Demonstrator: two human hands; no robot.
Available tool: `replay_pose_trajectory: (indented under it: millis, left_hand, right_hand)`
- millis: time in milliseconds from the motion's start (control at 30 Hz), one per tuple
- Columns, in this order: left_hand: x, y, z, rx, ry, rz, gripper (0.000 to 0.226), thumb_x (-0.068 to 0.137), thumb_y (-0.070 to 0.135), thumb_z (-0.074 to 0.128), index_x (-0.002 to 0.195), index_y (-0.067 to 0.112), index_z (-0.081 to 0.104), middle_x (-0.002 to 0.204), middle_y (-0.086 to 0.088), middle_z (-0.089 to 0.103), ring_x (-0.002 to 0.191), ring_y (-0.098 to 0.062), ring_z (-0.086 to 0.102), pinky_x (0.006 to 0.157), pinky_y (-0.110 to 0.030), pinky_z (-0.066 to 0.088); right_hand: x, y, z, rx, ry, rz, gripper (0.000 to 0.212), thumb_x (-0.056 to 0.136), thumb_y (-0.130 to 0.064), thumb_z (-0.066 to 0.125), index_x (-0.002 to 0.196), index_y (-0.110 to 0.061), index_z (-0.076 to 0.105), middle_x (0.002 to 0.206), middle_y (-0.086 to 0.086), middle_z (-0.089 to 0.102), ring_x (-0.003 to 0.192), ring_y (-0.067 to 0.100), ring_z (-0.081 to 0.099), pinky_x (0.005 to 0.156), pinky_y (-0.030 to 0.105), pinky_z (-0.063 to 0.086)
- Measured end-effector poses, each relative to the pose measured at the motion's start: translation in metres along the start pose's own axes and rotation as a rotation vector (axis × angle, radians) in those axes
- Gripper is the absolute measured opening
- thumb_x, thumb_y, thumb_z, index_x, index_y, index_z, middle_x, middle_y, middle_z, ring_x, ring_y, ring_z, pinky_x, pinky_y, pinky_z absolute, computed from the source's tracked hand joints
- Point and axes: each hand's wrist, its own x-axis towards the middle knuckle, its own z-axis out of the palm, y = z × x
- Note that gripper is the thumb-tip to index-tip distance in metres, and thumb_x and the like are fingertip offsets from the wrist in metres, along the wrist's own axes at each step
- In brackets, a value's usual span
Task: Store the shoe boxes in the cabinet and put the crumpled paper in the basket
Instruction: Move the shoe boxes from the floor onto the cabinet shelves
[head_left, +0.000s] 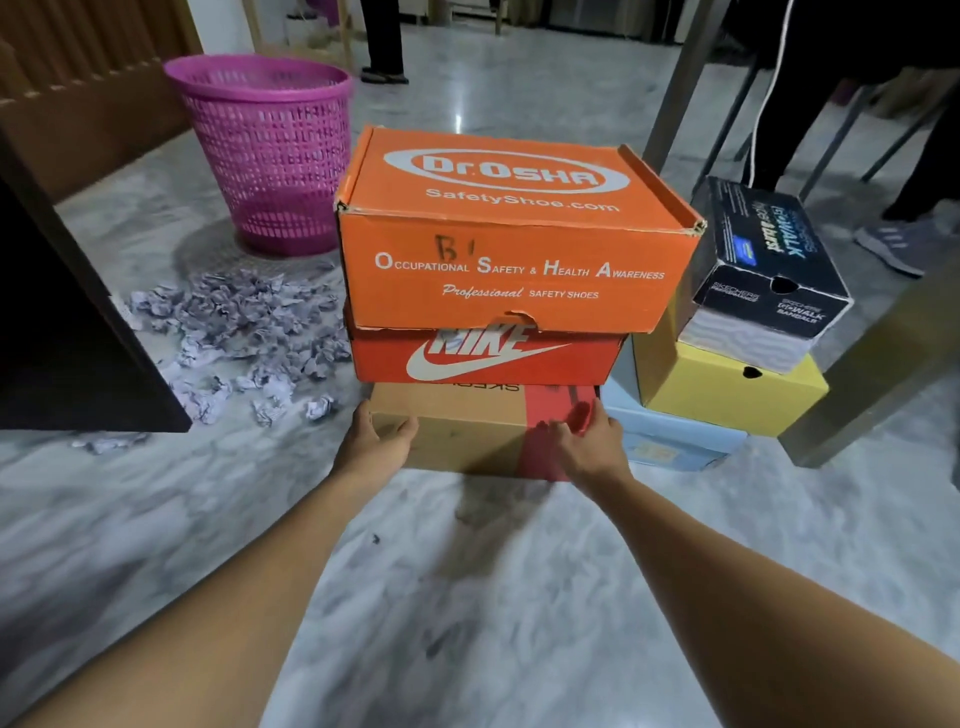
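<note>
Standing on the grey marbled floor (467, 571), a stack of three runs long-axis left to right, broad sides facing the camera: big orange Dr.Osha cardboard shoe box (514, 249) on top, red Nike shoe box (483, 358) beneath, brown cardboard shoe box with a red band (467, 434) lowest. The left hand (379, 436) clasps the brown box's left corner, thumb across the front; the right hand (589, 439) presses its fingers against the red band near the right end.
</note>
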Motion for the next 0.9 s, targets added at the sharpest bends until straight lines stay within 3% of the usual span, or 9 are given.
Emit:
replay_pose_trajectory:
  millis: [200,300,467,600,800,900]
  left_hand:
    - [0.016,0.001,0.009,-0.047,0.153,-0.009,0.054,0.087,0.053,0.055,0.130,0.022,0.041,0.132,-0.005,0.054,0.115,-0.029,0.056,0.100,-0.044,0.046]
    - [0.012,-0.006,0.010,-0.038,0.213,-0.020,0.042,0.091,0.048,0.056,0.116,0.019,0.039,0.124,-0.007,0.052,0.109,-0.029,0.056,0.091,-0.038,0.047]
    - [-0.008,-0.021,0.002,-0.013,0.298,-0.020,0.041,0.090,0.041,0.061,0.114,0.015,0.041,0.120,-0.014,0.054,0.105,-0.034,0.059,0.088,-0.042,0.051]
    - [-0.038,-0.038,-0.006,-0.041,0.303,-0.065,0.039,0.089,0.044,0.060,0.106,0.017,0.038,0.117,-0.014,0.053,0.102,-0.034,0.058,0.089,-0.048,0.052]
    - [-0.102,-0.068,-0.023,-0.078,0.345,-0.140,0.039,0.090,0.039,0.061,0.109,0.014,0.038,0.119,-0.013,0.049,0.106,-0.031,0.055,0.086,-0.040,0.050]
    - [-0.134,-0.081,-0.037,-0.058,0.361,-0.186,0.041,0.092,0.037,0.060,0.117,0.014,0.037,0.123,-0.014,0.047,0.111,-0.033,0.053,0.083,-0.037,0.044]
  right_hand:
    - [0.011,0.002,0.004,0.011,0.108,0.111,0.044,0.087,-0.039,0.061,0.115,-0.007,0.053,0.118,0.012,0.045,0.102,0.037,0.057,0.090,0.043,0.049]
    - [0.005,0.007,0.006,0.039,0.162,0.121,0.043,0.084,-0.036,0.063,0.116,-0.009,0.054,0.116,0.010,0.049,0.102,0.034,0.058,0.090,0.043,0.049]
    - [-0.015,0.016,0.008,0.012,0.160,0.068,0.046,0.086,-0.039,0.067,0.115,-0.007,0.053,0.109,0.007,0.047,0.102,0.030,0.057,0.088,0.040,0.047]
    - [-0.037,0.022,0.006,0.030,0.108,0.055,0.050,0.081,-0.042,0.072,0.115,-0.009,0.053,0.113,0.009,0.056,0.102,0.029,0.060,0.085,0.039,0.050]
    - [-0.097,0.029,-0.004,0.041,0.010,0.065,0.047,0.078,-0.040,0.076,0.106,-0.011,0.052,0.106,0.006,0.057,0.089,0.027,0.064,0.078,0.042,0.055]
    - [-0.135,0.032,-0.004,0.033,-0.035,0.041,0.044,0.080,-0.035,0.076,0.104,-0.011,0.048,0.099,0.001,0.050,0.088,0.026,0.062,0.072,0.036,0.051]
